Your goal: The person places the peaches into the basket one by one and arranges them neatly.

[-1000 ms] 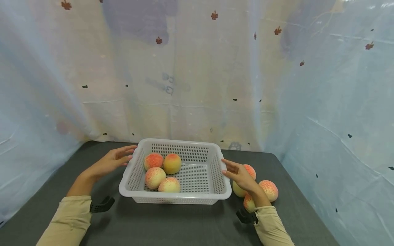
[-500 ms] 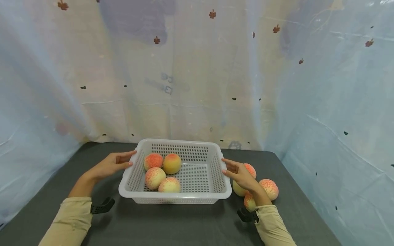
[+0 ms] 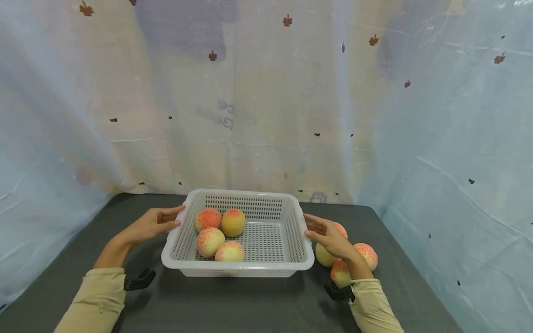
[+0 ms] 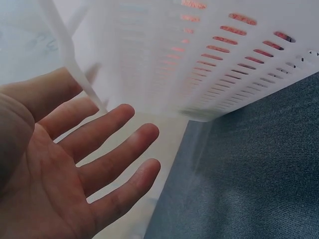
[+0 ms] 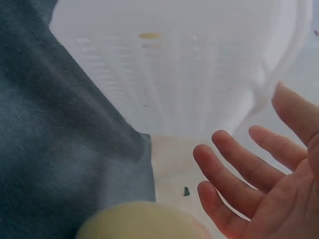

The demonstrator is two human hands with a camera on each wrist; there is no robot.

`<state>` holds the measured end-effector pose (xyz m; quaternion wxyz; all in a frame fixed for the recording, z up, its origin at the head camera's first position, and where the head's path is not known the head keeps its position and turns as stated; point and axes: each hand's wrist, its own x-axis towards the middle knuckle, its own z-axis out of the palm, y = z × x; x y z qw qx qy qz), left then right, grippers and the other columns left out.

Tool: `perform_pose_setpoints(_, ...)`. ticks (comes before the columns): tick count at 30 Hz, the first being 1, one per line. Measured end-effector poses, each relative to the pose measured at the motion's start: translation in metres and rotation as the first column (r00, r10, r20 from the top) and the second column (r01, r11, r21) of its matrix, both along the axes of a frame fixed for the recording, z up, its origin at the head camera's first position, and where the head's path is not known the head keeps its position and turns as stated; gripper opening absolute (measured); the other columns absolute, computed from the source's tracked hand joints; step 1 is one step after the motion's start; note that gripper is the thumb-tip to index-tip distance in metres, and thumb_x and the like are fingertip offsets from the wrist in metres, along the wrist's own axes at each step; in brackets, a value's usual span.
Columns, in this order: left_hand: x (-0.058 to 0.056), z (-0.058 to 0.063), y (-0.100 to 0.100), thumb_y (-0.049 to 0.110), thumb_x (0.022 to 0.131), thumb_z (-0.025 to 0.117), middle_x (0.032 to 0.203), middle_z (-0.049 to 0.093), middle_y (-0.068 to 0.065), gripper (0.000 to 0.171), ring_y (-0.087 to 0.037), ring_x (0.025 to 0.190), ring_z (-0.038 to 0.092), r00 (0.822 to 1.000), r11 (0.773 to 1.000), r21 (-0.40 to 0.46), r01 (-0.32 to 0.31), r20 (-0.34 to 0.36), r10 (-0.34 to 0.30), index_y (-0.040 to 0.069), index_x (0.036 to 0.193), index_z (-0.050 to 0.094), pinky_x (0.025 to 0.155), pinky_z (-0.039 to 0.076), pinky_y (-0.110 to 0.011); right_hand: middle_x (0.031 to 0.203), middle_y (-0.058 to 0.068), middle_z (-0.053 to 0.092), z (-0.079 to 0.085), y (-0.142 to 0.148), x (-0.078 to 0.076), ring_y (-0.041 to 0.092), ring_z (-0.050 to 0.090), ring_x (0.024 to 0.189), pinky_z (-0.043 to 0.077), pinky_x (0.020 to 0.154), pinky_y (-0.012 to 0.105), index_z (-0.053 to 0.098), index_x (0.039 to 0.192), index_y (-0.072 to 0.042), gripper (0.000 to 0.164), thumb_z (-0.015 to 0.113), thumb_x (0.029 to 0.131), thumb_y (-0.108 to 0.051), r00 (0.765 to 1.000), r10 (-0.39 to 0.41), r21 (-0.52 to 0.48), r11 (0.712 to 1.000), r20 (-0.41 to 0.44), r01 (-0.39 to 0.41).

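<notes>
A white plastic basket (image 3: pixel 258 265) with slotted walls sits on the dark table. Several peaches (image 3: pixel 210 242) lie together in its left half. At the basket's left rim is my left hand (image 3: pixel 145 225); thumb and forefinger touch the rim, and the left wrist view shows the other fingers (image 4: pixel 117 162) loosely extended beside the wall. My right hand (image 3: pixel 331 237) is by the right rim with thumb and forefinger at its edge, its other fingers (image 5: pixel 234 172) spread and relaxed. Contact there is hard to tell. Several more peaches (image 3: pixel 365 255) lie under and beside the right hand, partly hidden.
The dark tabletop (image 3: pixel 233 305) stretches in front of the basket and to both sides. A pale printed curtain (image 3: pixel 266 115) hangs right behind the table, with bluish sheeting (image 3: pixel 466 152) along the right side. Each wrist carries a black strap (image 3: pixel 139 280).
My left hand's forefinger has come down toward the left rim over the last second. My right hand has shifted slightly outward. Basket and peaches stay in place.
</notes>
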<state>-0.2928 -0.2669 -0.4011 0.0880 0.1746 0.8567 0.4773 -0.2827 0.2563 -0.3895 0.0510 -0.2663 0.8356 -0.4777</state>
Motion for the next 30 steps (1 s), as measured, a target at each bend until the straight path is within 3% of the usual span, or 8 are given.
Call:
perform_pose_setpoints(3,0.0,-0.001,-0.001,0.034,0.102,0.061,0.158,0.037,-0.027,0.071,-0.035,0.125,0.064,1.0,1.0,-0.01,-0.008,0.0,0.008,0.009,0.16,0.028,0.095,0.058,-0.049,0.145,0.033,0.052,0.005,0.003,0.003,0.051,0.053,0.132,0.053,0.103,0.052,0.033,0.156,0.003,0.061,0.059,0.104,-0.017,0.999,-0.04,0.003,0.999,-0.011,0.04)
perform_pose_setpoints(10,0.003,-0.003,-0.005,0.033,0.102,0.061,0.158,0.038,-0.027,0.071,-0.036,0.126,0.063,1.0,1.0,0.005,-0.013,0.003,0.013,0.009,0.16,0.028,0.095,0.057,-0.049,0.144,0.033,0.053,0.015,0.011,0.007,0.052,0.052,0.132,0.055,0.101,0.047,0.035,0.156,-0.003,0.058,0.056,0.105,-0.019,0.993,-0.092,0.018,0.995,-0.078,0.094)
perform_pose_setpoints(19,0.004,-0.005,-0.005,0.029,0.102,0.061,0.155,0.04,-0.029,0.07,-0.034,0.121,0.066,1.0,0.999,0.031,0.023,-0.013,-0.023,0.005,0.159,0.029,0.091,0.06,-0.045,0.145,0.027,0.055,0.026,0.022,0.014,0.05,0.052,0.133,0.048,0.104,0.06,0.035,0.157,-0.007,0.056,0.054,0.106,-0.019,0.978,-0.146,0.022,0.988,-0.147,0.151)
perform_pose_setpoints(30,0.002,-0.002,-0.003,0.029,0.103,0.06,0.154,0.041,-0.03,0.069,-0.036,0.125,0.063,1.0,0.999,0.035,0.016,-0.021,-0.016,0.004,0.159,0.029,0.092,0.059,-0.044,0.149,0.028,0.05,0.03,0.036,0.011,0.052,0.049,0.135,0.043,0.107,0.066,0.035,0.158,-0.009,0.057,0.055,0.106,-0.02,0.979,-0.162,0.032,0.985,-0.122,0.167)
